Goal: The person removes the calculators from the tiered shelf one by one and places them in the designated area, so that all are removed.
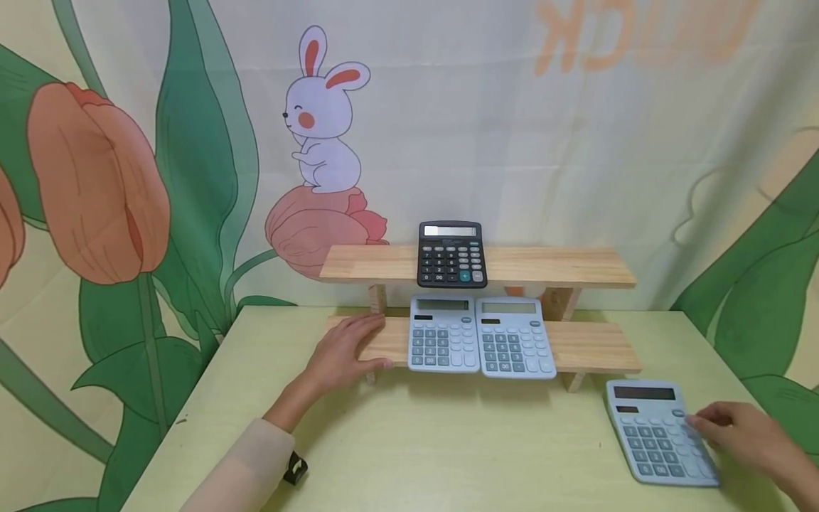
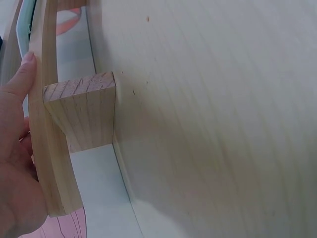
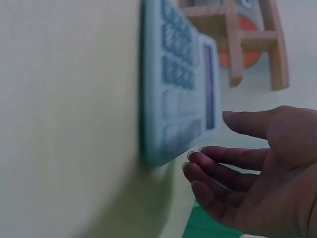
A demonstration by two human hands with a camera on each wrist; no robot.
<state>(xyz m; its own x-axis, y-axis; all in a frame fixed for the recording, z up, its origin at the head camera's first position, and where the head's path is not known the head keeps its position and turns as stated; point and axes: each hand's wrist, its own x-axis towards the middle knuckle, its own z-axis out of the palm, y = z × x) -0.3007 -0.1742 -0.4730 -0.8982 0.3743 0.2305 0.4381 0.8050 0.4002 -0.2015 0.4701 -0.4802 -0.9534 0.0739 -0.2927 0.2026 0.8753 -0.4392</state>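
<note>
My left hand [image 1: 342, 355] rests on the left end of the lower wooden shelf [image 1: 595, 347], its thumb along the front edge. The left wrist view shows that thumb [image 2: 22, 77] against the board, with the other fingers partly hidden behind it. On the right of the table lies a light blue calculator [image 1: 662, 434]. Beside its right edge is my right hand [image 1: 745, 430], thumb and fingers apart in the right wrist view, nothing gripped between them. Two more light blue calculators [image 1: 443, 334] stand side by side on the lower shelf, leaning back.
A black calculator [image 1: 451, 254] leans on the upper wooden shelf [image 1: 550, 267]. Wooden legs [image 2: 89, 114] hold the boards above the pale yellow-green table [image 1: 448, 441]. Behind it hangs a cloth with a printed rabbit [image 1: 326, 135] and tulips.
</note>
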